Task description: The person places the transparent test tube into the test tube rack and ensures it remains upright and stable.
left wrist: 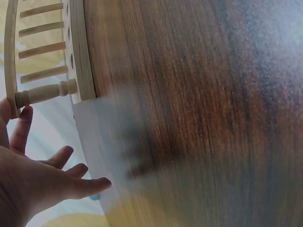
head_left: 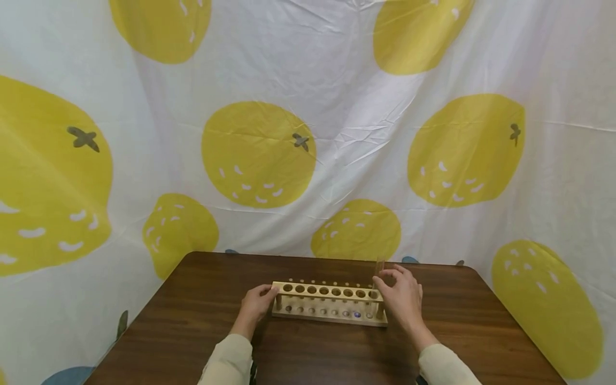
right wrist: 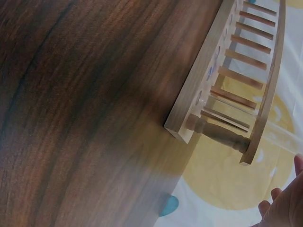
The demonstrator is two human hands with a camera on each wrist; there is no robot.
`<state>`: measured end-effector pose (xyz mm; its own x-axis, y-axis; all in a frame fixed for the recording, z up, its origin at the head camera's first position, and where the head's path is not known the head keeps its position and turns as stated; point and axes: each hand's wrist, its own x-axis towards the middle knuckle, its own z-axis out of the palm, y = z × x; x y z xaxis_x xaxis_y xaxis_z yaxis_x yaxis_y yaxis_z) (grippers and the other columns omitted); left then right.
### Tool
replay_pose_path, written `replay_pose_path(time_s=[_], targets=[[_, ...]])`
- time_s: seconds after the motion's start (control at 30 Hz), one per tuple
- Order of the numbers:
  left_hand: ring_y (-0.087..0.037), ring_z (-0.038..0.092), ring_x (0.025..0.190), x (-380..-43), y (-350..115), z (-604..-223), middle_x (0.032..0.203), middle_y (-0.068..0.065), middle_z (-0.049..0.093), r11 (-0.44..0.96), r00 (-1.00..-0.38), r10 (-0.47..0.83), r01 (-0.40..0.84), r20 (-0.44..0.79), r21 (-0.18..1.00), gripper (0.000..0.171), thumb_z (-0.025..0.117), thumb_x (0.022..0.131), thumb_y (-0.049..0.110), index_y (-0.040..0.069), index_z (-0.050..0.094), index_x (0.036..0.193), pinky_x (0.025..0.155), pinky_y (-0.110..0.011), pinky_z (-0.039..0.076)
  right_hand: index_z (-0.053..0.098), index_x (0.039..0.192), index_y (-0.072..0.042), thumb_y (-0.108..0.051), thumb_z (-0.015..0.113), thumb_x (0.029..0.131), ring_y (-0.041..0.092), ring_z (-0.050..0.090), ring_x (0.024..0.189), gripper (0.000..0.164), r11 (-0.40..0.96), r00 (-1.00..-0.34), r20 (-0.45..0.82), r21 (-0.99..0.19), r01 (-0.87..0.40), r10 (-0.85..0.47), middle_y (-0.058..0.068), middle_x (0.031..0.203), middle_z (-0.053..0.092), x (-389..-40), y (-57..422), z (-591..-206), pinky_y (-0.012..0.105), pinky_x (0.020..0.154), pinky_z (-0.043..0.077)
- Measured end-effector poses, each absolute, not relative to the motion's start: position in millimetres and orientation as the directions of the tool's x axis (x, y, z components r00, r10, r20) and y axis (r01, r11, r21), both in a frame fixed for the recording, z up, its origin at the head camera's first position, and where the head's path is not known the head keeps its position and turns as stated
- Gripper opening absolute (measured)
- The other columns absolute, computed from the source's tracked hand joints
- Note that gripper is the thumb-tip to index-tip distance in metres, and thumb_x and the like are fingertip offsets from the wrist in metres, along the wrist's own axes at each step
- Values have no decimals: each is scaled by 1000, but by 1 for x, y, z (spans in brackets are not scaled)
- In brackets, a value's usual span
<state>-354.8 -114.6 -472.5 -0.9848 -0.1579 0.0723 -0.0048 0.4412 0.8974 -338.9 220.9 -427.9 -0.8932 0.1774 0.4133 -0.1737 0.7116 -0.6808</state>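
A wooden test tube rack (head_left: 329,321) stands on the table, with a row of round holes in its top rail and pegs along its back. My left hand (head_left: 256,306) pinches the left end of that rail between thumb and index finger; its other fingers spread loosely in the left wrist view. At the opposite end, my right hand (head_left: 404,297) holds a clear glass test tube (head_left: 380,266) near its upper part. The tube stands in the rightmost hole, its lower length showing faintly between rail and base. In the right wrist view, only some fingers (right wrist: 279,201) show at the lower right.
The dark wood-grain table (head_left: 212,299) has rounded far corners. Behind and beside it hangs a white cloth (head_left: 351,133) printed with yellow lemons. Small bluish spots (head_left: 357,314) show in the rack's base near its right side.
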Motion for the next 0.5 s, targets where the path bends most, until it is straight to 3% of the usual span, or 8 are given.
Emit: replay_pose_path(time_s=[0.2,0.5], targets=[[-45,53,120,-355,-115,-473,128,-24,61,433,-985,-151,6,79,902,40,63,99,32,-1,67,122,95,-54,45,72,109,-5,-32,68,94,48,35,134,31,715,-906,388,-681,-158,170,24,146,44,-339,221,-432,69,111,3],[-47,51,122,-357,-116,-475,128,-24,61,440,-985,-152,10,86,898,39,63,98,31,0,68,121,97,-56,44,72,107,-5,-31,69,93,48,36,133,29,730,-904,390,-668,-147,175,25,145,45,-342,220,-437,71,110,5]])
